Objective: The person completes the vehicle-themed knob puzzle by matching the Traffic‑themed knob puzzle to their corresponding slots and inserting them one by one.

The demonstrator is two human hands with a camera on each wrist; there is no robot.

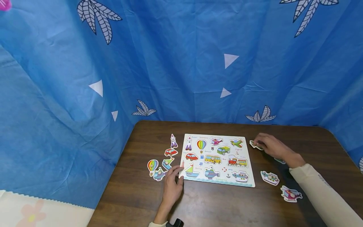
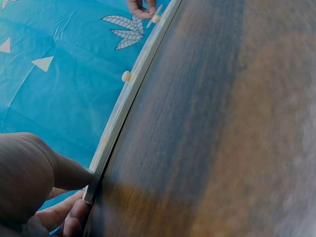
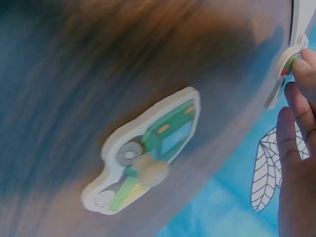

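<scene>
A: In the head view, where is the puzzle board (image 1: 229,182) lying?
B: It's lying mid-table (image 1: 210,208), its far edge running short of the blue cloth (image 1: 175,78). The left hand (image 1: 173,186) is gripping its near left corner; past its right edge, the right hand (image 1: 269,145) is pinching a small cut-out piece (image 1: 252,143).
A: Room for moving?
B: Wood is stretching broadly from the board toward the person. On the left, the rocket piece (image 1: 173,141) and car piece (image 1: 171,152) are crowding the board's edge; on the right, the ship piece (image 1: 270,178) and helicopter piece (image 1: 291,194) are lying apart.
A: Anything hidden?
B: The right arm is partly covering a green truck piece (image 1: 279,160).
A: Left wrist?
B: Thumb and fingers are closing narrowly about the board's corner. The board is showing edge-on, a knob (image 2: 126,76) standing up; the right hand is being cut off above.
A: Right wrist?
B: The truck piece is lying near the table's edge. The thumb is masking the held piece, so its picture is staying unclear.
</scene>
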